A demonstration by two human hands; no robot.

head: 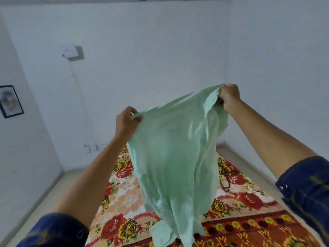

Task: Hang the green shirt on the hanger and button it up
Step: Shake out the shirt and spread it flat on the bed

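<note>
The pale green shirt [175, 154] hangs in the air in front of me, held up by both hands above the bed. My left hand [126, 122] pinches its upper left edge. My right hand [229, 97] grips the upper right part, higher up, near what looks like the collar. The shirt's lower end and a sleeve trail down onto the blanket. A dark hanger [225, 184] lies on the blanket to the right, partly hidden behind the shirt.
A floral red and orange blanket [124, 198] covers the bed below. White walls stand around it, with a wall-mounted box and cable [73, 53] at the left and a framed picture [11, 101] at the far left. Pale floor runs along both sides of the bed.
</note>
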